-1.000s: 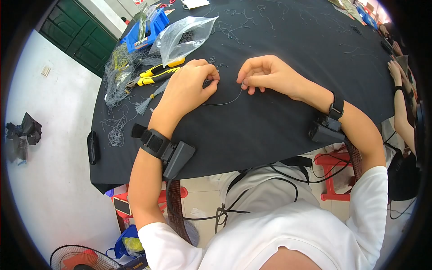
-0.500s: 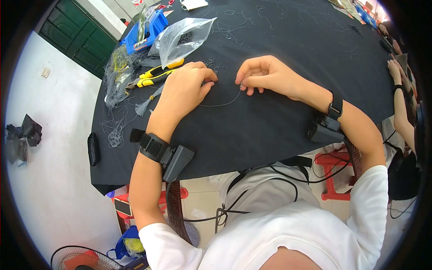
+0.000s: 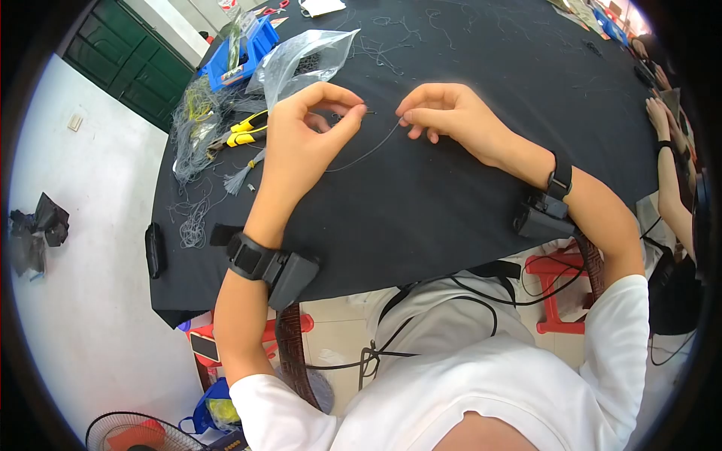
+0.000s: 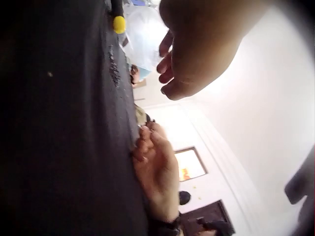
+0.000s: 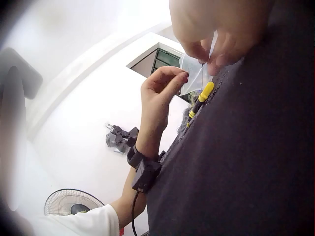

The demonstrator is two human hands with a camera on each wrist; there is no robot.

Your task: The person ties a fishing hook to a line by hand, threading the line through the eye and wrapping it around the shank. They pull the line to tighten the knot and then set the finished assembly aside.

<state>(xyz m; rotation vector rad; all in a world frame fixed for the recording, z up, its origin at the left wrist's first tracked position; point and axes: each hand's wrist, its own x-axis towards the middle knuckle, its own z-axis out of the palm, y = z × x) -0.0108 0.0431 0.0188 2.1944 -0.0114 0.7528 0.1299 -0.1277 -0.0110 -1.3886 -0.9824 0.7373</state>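
Over the black table, my right hand (image 3: 455,120) pinches a thin grey cord (image 3: 374,150) between thumb and forefinger, its other fingers loosely bent. The cord curves down and left from those fingertips toward my left wrist. Raised a little, my left hand (image 3: 301,135) brings thumb and forefinger together around a small dark piece (image 5: 186,74), which shows at the fingertips in the right wrist view; its exact kind is too small to tell. A short gap separates the two hands. Yellow-and-black pliers (image 3: 247,129) lie left of my left hand, partly hidden behind it.
Behind my left hand are a clear plastic bag (image 3: 331,56) with dark bits inside and a blue bin (image 3: 259,43). Tangled grey cords (image 3: 194,131) and a tied cord bundle (image 3: 241,179) lie at the left. Another person's arm (image 3: 665,139) rests at the right edge.
My left hand has lifted and turned, its thumb and forefinger now extended to a pinch with a small dark piece. My right fingertips have risen slightly with the cord.
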